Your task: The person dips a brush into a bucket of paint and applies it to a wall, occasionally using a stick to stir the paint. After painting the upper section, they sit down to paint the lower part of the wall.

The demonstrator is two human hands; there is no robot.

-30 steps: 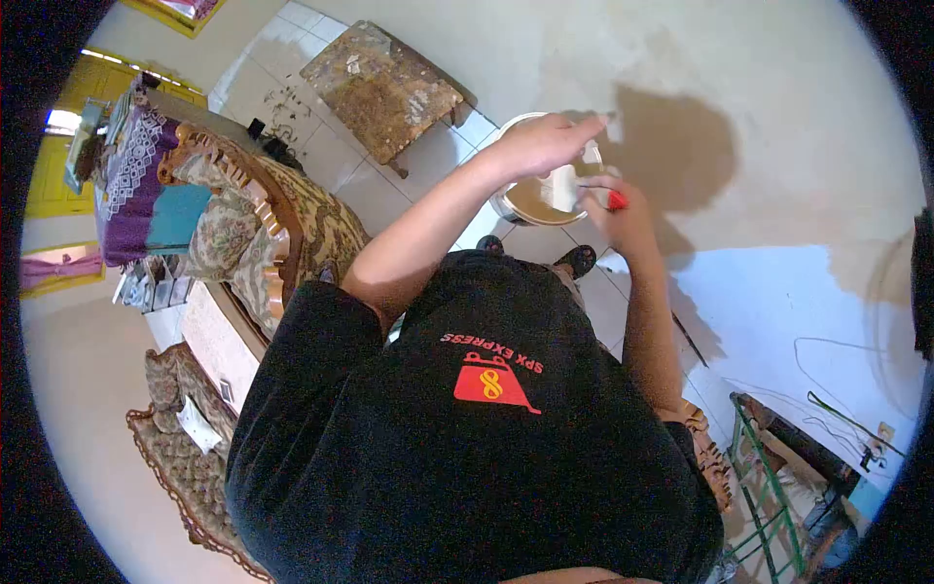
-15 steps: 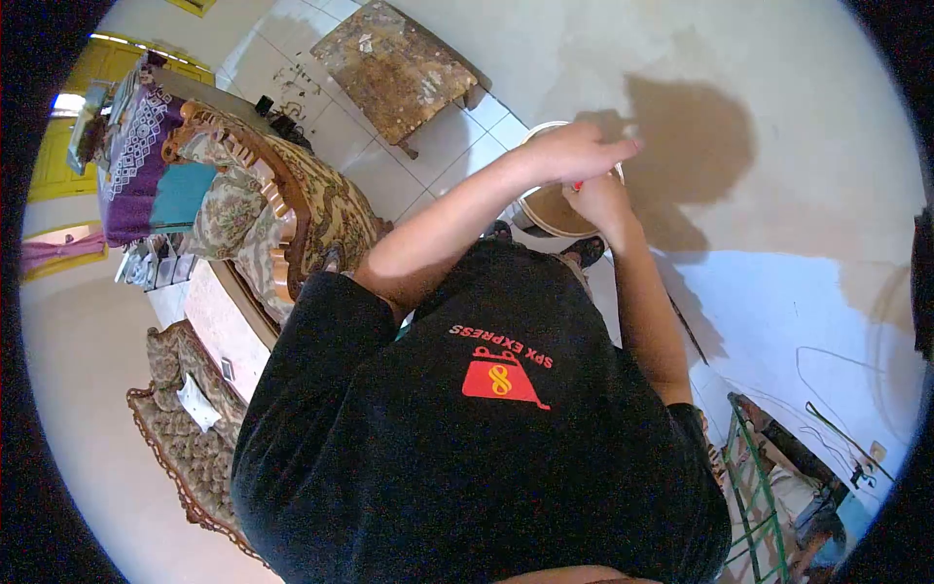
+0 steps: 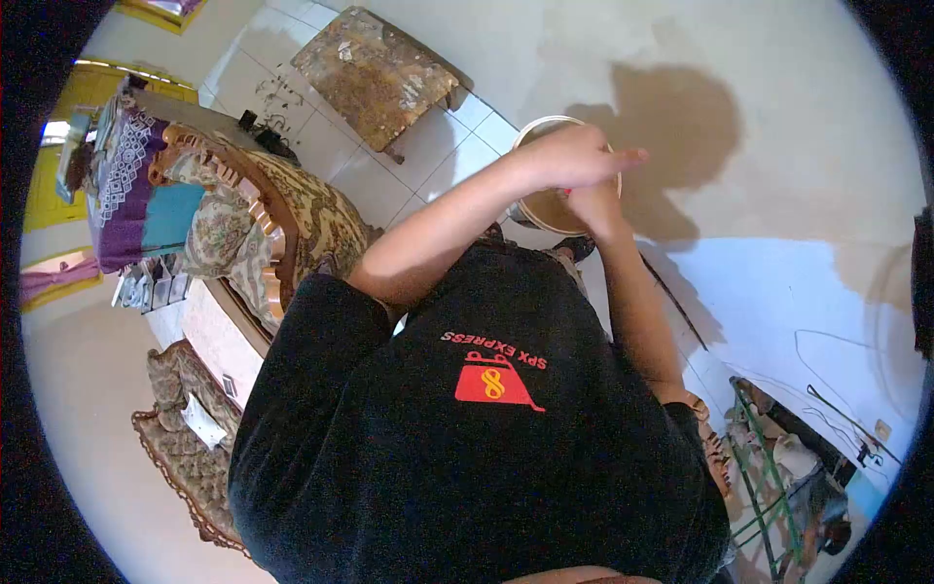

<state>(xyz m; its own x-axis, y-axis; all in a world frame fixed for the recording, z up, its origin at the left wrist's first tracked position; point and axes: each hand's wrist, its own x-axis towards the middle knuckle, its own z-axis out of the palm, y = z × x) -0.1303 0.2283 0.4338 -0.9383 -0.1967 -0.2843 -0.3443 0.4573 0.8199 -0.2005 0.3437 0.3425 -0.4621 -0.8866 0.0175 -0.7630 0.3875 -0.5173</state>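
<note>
A round bucket [image 3: 548, 121] stands on the floor by the wall, with tan liquid [image 3: 547, 208] in it. Over its opening, my left hand [image 3: 574, 157] is closed, with one digit sticking out to the right. My right hand [image 3: 595, 206] is closed just below it, close against it. A small red piece [image 3: 567, 193] shows between the hands; the rest of what they grip is hidden. My forearms and the black shirt [image 3: 409, 457] fill the middle of the view.
A low, paint-stained wooden table [image 3: 375, 78] stands beyond the bucket. To the left is a carved, flowered armchair [image 3: 321, 209]. The wall [image 3: 778, 185] on the right is part tan, part white. Green metal bars [image 3: 764, 487] and clutter lie at lower right.
The view has shifted a little, so the table and armchair sit farther left. Both hands stay closed together over the bucket, with only a slight shift.
</note>
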